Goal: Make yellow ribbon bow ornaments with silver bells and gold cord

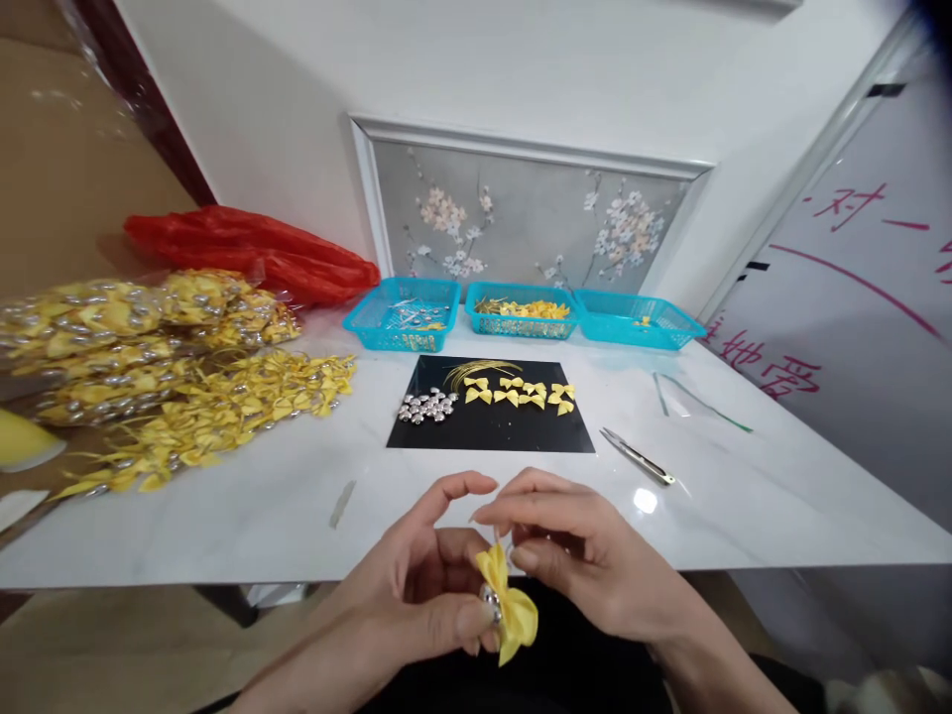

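My left hand (427, 585) pinches a yellow ribbon bow (510, 605) with a small silver bead (490, 599) at its middle, held below the table's near edge. My right hand (587, 555) is closed just above the bow, its fingertips pressed together at the bow's top; what they pinch is too small to name. On the black mat (491, 431) lie several yellow bows (521, 392), a bundle of thin yellow wires (476, 370) and a heap of silver beads (427, 407).
A large pile of finished yellow bows (215, 412) and clear bags of them (111, 327) fill the table's left. A red plastic bag (260, 248) lies behind. Three blue baskets (521, 312) stand at the wall. Small snips (638, 456) lie right of the mat.
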A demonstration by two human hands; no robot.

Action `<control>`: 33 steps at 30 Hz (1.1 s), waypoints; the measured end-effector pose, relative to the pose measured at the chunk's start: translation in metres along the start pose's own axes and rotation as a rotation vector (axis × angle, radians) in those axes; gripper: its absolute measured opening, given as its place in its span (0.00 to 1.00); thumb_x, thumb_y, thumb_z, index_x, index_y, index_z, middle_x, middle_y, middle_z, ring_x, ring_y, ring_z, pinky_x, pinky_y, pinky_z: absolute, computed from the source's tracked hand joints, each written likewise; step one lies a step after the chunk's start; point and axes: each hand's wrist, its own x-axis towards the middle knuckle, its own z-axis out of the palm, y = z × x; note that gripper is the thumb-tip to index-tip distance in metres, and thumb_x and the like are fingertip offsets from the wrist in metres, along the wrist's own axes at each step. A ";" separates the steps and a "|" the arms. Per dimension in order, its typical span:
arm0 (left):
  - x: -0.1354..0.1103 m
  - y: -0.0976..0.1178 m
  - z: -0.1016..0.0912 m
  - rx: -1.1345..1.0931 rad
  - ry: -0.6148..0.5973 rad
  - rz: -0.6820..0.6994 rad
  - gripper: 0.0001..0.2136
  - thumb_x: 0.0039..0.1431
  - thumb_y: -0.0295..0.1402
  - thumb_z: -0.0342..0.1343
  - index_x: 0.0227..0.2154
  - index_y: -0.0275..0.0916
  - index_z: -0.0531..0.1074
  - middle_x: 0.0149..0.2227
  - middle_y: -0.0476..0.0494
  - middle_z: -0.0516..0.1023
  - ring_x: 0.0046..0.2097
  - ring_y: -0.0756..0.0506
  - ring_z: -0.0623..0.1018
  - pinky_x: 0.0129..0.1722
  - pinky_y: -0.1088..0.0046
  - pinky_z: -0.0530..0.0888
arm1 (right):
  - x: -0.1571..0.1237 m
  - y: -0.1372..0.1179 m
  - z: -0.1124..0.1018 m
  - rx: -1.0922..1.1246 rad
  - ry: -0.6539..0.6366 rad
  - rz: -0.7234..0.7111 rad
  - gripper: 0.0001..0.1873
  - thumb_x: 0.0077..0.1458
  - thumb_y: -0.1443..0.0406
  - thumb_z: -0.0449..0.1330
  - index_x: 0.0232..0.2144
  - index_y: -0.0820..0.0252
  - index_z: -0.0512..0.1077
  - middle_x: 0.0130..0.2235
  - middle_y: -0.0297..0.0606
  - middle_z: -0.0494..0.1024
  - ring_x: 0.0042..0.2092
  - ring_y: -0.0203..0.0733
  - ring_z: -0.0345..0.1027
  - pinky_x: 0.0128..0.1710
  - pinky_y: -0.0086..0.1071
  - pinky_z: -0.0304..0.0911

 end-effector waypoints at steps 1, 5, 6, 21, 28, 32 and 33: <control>0.001 -0.002 -0.002 -0.025 -0.020 -0.008 0.30 0.51 0.31 0.71 0.56 0.48 0.67 0.33 0.50 0.79 0.29 0.52 0.78 0.30 0.80 0.74 | 0.002 0.000 0.000 -0.007 -0.024 -0.014 0.15 0.61 0.72 0.59 0.47 0.55 0.78 0.41 0.36 0.73 0.38 0.35 0.68 0.36 0.28 0.64; 0.001 -0.007 -0.007 -0.117 -0.046 -0.022 0.28 0.54 0.35 0.69 0.57 0.46 0.67 0.32 0.49 0.79 0.28 0.54 0.76 0.28 0.83 0.72 | 0.005 -0.003 0.003 -0.041 0.021 -0.027 0.08 0.59 0.73 0.62 0.35 0.59 0.80 0.35 0.34 0.73 0.37 0.35 0.68 0.38 0.28 0.64; 0.000 -0.008 -0.007 -0.112 -0.024 -0.024 0.25 0.57 0.37 0.67 0.57 0.46 0.68 0.33 0.48 0.80 0.29 0.53 0.77 0.29 0.83 0.72 | 0.005 -0.004 0.004 -0.066 0.050 -0.022 0.08 0.59 0.74 0.61 0.34 0.59 0.79 0.34 0.33 0.73 0.36 0.34 0.68 0.38 0.27 0.64; 0.019 -0.022 0.000 0.617 0.404 0.197 0.08 0.59 0.35 0.59 0.42 0.48 0.77 0.37 0.50 0.83 0.37 0.47 0.82 0.38 0.75 0.80 | -0.006 -0.002 0.000 -0.439 0.114 0.298 0.09 0.60 0.73 0.57 0.29 0.59 0.72 0.31 0.31 0.71 0.31 0.33 0.65 0.29 0.27 0.57; 0.049 -0.023 -0.012 0.796 0.378 0.095 0.08 0.59 0.35 0.56 0.35 0.43 0.80 0.33 0.48 0.84 0.33 0.45 0.81 0.36 0.72 0.78 | -0.013 0.019 -0.021 -0.151 0.388 0.178 0.16 0.67 0.69 0.48 0.49 0.53 0.74 0.36 0.32 0.72 0.29 0.30 0.67 0.32 0.27 0.66; 0.068 -0.020 -0.010 0.969 0.344 0.085 0.09 0.60 0.33 0.55 0.34 0.44 0.81 0.33 0.47 0.84 0.35 0.43 0.81 0.38 0.69 0.75 | -0.009 0.032 -0.026 -0.012 0.512 0.116 0.19 0.68 0.68 0.50 0.58 0.47 0.66 0.39 0.31 0.76 0.30 0.28 0.71 0.36 0.25 0.69; 0.073 -0.019 -0.009 1.013 0.337 0.098 0.09 0.60 0.32 0.54 0.34 0.44 0.81 0.34 0.47 0.85 0.36 0.43 0.81 0.39 0.69 0.74 | -0.008 0.036 -0.025 0.002 0.518 0.119 0.20 0.68 0.68 0.51 0.59 0.47 0.64 0.38 0.30 0.77 0.31 0.29 0.73 0.37 0.25 0.69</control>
